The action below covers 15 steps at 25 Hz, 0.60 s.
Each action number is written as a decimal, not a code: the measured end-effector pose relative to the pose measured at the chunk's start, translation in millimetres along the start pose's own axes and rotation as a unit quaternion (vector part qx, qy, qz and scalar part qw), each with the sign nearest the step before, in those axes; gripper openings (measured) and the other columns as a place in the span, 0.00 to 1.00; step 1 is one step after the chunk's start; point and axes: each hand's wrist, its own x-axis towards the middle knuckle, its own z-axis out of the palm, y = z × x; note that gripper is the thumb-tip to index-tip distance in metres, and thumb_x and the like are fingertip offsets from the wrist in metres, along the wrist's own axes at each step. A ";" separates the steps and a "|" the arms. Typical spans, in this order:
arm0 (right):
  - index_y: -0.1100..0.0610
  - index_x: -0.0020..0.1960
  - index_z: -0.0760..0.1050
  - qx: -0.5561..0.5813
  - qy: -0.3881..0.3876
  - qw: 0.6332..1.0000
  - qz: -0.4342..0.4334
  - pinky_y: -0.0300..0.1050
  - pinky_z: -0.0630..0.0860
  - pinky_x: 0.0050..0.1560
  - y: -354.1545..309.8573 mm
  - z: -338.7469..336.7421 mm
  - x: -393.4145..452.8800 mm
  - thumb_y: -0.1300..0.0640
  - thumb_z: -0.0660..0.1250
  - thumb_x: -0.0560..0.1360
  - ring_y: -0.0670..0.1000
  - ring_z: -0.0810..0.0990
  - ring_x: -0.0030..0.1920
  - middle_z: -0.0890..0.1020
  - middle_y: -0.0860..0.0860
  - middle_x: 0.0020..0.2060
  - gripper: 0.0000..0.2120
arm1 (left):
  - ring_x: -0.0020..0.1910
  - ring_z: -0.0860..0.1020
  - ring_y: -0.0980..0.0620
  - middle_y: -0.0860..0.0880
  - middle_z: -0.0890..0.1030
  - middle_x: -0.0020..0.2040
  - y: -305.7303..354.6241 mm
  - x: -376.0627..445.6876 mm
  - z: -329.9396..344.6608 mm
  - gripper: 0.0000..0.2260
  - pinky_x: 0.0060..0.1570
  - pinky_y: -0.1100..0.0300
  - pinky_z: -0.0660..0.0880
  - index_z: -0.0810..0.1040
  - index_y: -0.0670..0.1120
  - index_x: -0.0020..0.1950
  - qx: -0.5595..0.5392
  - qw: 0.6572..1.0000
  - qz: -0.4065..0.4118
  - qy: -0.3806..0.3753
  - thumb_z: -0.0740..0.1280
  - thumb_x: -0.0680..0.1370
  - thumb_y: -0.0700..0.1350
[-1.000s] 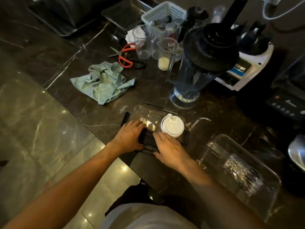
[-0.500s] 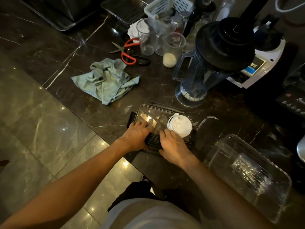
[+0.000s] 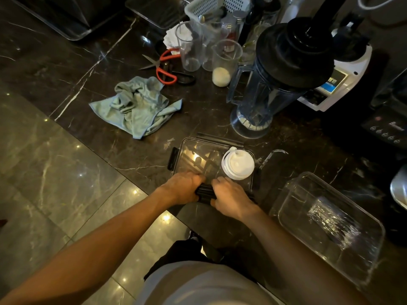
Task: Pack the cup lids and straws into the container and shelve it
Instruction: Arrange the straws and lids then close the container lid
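A clear rectangular container (image 3: 187, 143) with black side latches stands on the dark marble counter near its front edge. Inside it, at the right, sits a stack of white cup lids (image 3: 237, 165). A bundle of black straws (image 3: 203, 194) lies across the container's near end. My left hand (image 3: 182, 187) grips the bundle's left part with curled fingers. My right hand (image 3: 231, 198) grips its right part, just below the lids. Most of the bundle is hidden under my hands.
A second clear tub (image 3: 326, 225) holding a crinkled plastic wrapper lies at the right. Behind stand a blender jug (image 3: 271, 84), measuring cups (image 3: 223, 60), red-handled scissors (image 3: 165, 71), a white basket (image 3: 211, 5) and a crumpled green cloth (image 3: 138, 106). The counter edge runs diagonally at the left.
Both hands have curled tighter round the straw bundle and drawn slightly toward the container's near edge. The lids have stayed in place.
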 end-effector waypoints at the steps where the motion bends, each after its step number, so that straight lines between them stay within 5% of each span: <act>1: 0.59 0.66 0.74 0.006 0.001 1.000 0.003 0.50 0.75 0.59 -0.1 -0.4 0.2 0.53 0.71 0.78 0.57 0.77 0.62 0.78 0.57 0.61 0.20 | 0.53 0.80 0.48 0.48 0.81 0.55 -0.3 0.0 0.2 0.15 0.55 0.53 0.78 0.76 0.48 0.61 -0.010 1.000 -0.003 -0.003 0.73 0.76 0.46; 15: 0.59 0.65 0.74 0.015 0.040 0.999 -0.005 0.52 0.77 0.60 -5.9 -6.8 -6.0 0.56 0.72 0.77 0.58 0.80 0.61 0.81 0.57 0.60 0.18 | 0.51 0.81 0.52 0.51 0.83 0.54 5.4 -8.0 -7.6 0.12 0.53 0.57 0.78 0.78 0.50 0.62 -0.041 0.999 0.007 0.030 0.69 0.79 0.45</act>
